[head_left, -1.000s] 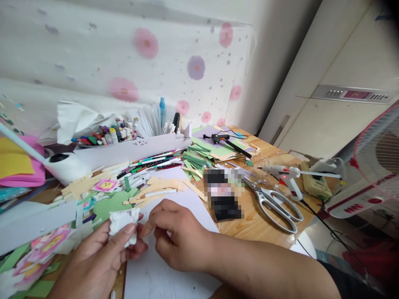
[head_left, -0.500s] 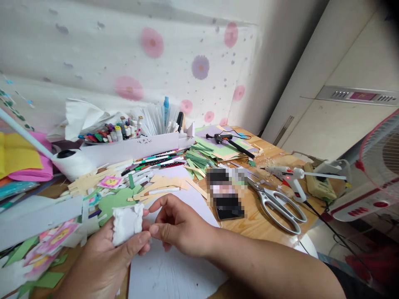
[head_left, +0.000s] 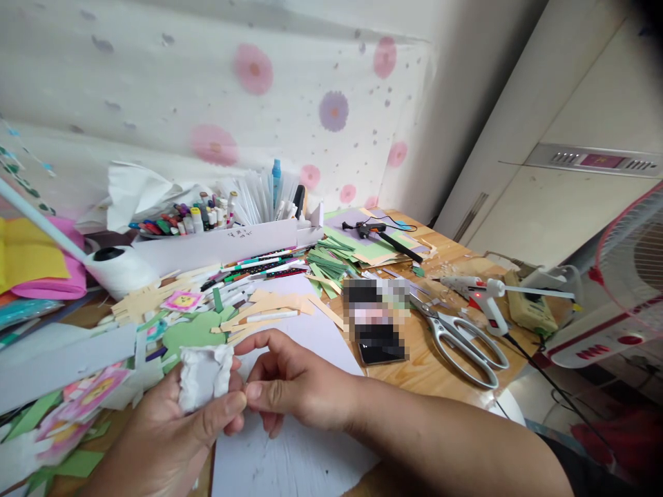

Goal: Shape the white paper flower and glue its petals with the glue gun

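While pinched, paper wad (head_left: 203, 376) between left-hand fingers (head_left: 220, 414).

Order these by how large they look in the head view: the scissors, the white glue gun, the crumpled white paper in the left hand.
1. Scissors.
2. White glue gun and crumpled white paper look alike; the paper is nearer the camera, so unsure.

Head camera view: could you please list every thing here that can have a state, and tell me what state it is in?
Crumpled white paper wad: pinched in the left hand's grip.
Right hand: fingertips meet the left thumb beside the wad.
Silver metal scissors: lying flat on the wooden table, blades shut.
White glue gun: lying down, red light lit, cord attached.
Black glue gun: lying on coloured sheets.
White roll: on its side.
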Motion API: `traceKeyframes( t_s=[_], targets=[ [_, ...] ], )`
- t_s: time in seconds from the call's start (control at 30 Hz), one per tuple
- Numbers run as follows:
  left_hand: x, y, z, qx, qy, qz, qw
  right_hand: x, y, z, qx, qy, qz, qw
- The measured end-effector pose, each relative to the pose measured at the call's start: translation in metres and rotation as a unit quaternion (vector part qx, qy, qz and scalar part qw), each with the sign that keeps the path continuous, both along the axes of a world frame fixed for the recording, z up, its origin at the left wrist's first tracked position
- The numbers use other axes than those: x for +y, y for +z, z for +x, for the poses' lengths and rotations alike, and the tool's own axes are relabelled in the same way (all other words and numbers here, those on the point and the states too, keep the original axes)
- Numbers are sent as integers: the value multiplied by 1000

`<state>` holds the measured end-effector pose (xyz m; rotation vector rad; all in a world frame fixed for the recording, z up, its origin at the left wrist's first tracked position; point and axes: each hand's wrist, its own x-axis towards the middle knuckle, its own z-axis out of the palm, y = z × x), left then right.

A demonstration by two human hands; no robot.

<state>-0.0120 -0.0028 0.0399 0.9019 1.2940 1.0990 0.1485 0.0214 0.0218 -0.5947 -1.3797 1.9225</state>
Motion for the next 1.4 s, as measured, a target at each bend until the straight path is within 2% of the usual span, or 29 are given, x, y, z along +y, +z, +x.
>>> traceKeyframes(
  t_s=[0.13, 0.2, 0.33, 0.53, 0.77, 0.93, 1.07, 1.13, 1.17, 1.23, 1.27, 1.33, 1.4],
  targets=[
    [0, 0, -2, -10, -23, 28, 999, -3, -1, -1, -44, -78, 84, 992],
    [0, -2, -4, -16, -24, 34, 999, -4, -2, -1, -65, -109, 98, 987],
    [2, -4, -5, -23, -26, 31, 999, -3, 1, 0, -59, -139, 62, 987],
    [8, -1, -1, -30, -12, 31, 999, 1, 9, 3, -2, -145, -18, 989],
    [6, -3, -1, -48, 22, 7, 999, 3, 9, 3, -16, -193, -14, 981],
    [1, 5, 5, -83, 34, 27, 996, 1, 12, 5, -41, -183, -20, 982],
    [-1, 9, 6, -106, 37, 41, 993, -4, 11, 2, -95, -96, -29, 990],
    [-2, 10, 5, -114, 31, 52, 992, -7, 10, 2, -169, -72, 24, 983],
    [-2, 10, 5, -118, 30, 58, 991, -8, 11, 3, -215, -76, 81, 970],
    [-1, 9, 4, -122, 31, 68, 990, -8, 13, 8, -294, -84, 224, 925],
    [-1, 8, 4, -122, 33, 70, 990, -7, 15, 12, -322, -63, 290, 899],
    [0, 6, 3, -115, 39, 68, 990, -4, 18, 19, -358, 31, 378, 853],
    [2, 5, 2, -106, 41, 60, 992, 0, 21, 25, -379, 115, 423, 815]
  ],
)
